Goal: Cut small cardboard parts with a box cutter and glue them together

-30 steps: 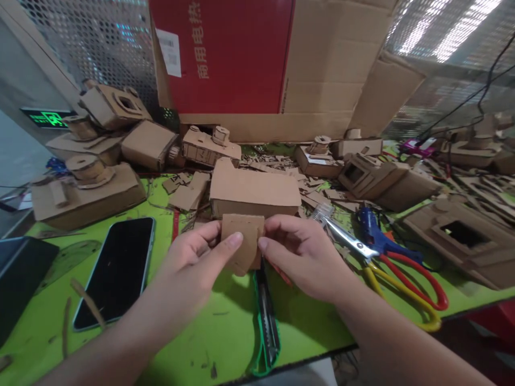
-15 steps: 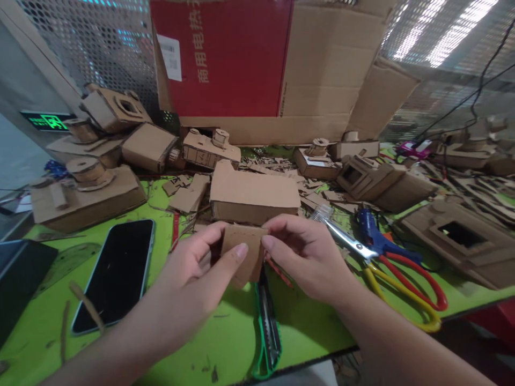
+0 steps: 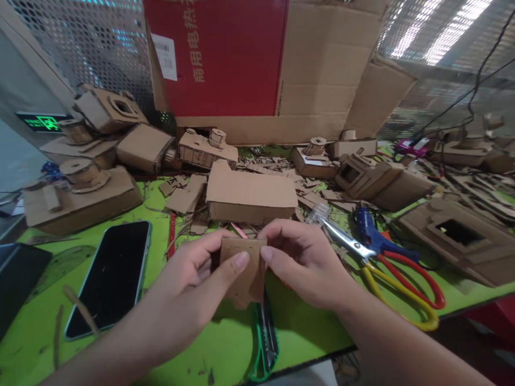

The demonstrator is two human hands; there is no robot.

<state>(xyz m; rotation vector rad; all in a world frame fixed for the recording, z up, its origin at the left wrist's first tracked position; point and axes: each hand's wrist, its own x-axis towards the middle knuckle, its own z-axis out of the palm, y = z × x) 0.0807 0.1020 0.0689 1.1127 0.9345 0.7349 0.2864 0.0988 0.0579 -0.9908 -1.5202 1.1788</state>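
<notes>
Both hands pinch a small, roughly square piece of corrugated cardboard (image 3: 243, 268) above the green mat, my left hand (image 3: 197, 273) on its left edge and my right hand (image 3: 306, 262) on its right edge. My fingers hide part of the piece. Just beneath it lies a green-handled utility knife (image 3: 264, 338), partly hidden by the cardboard. Behind my hands sits a closed cardboard box shape (image 3: 251, 195), apart from the piece. Large scissors with red and yellow handles (image 3: 402, 289) lie to the right of my right hand.
A blue glue gun (image 3: 372, 228) and a black phone (image 3: 108, 281) lie on the green mat (image 3: 306, 332). Several cardboard tank models (image 3: 82, 201) and scraps crowd the back, before a large red-and-brown carton (image 3: 225, 59).
My hands have lowered the cardboard piece slightly and turned it a little. The whole scene has drifted left and up in view as my head moved.
</notes>
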